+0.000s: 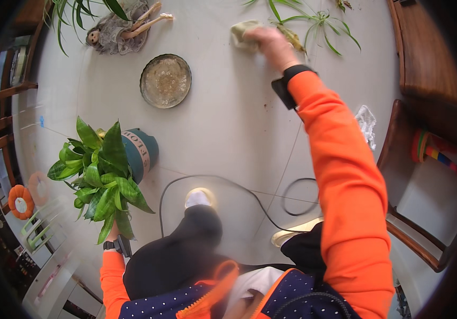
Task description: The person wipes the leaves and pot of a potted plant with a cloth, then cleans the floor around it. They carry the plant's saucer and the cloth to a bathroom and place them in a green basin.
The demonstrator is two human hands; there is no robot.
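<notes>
My right hand (273,46), blurred, presses a pale green cloth (244,34) to the tiled floor at the top. Just right of that hand lie yellowed plant material (291,36) and the thin green leaves of a spider plant (324,24). At the left is a leafy green plant (100,171) in a teal pot (144,147) with a lettered pale band. Only a sliver of my left hand (114,231) shows below its leaves; the fingers are hidden, so its grip is unclear. A round, dirt-stained saucer (166,81) rests between the pot and the cloth.
A doll (120,36) in a grey dress lies at the top left under long leaves. A black cable (212,176) curls around my feet. Wooden furniture (427,52) and a white crumpled cloth (366,123) are on the right. Dark specks dot the floor.
</notes>
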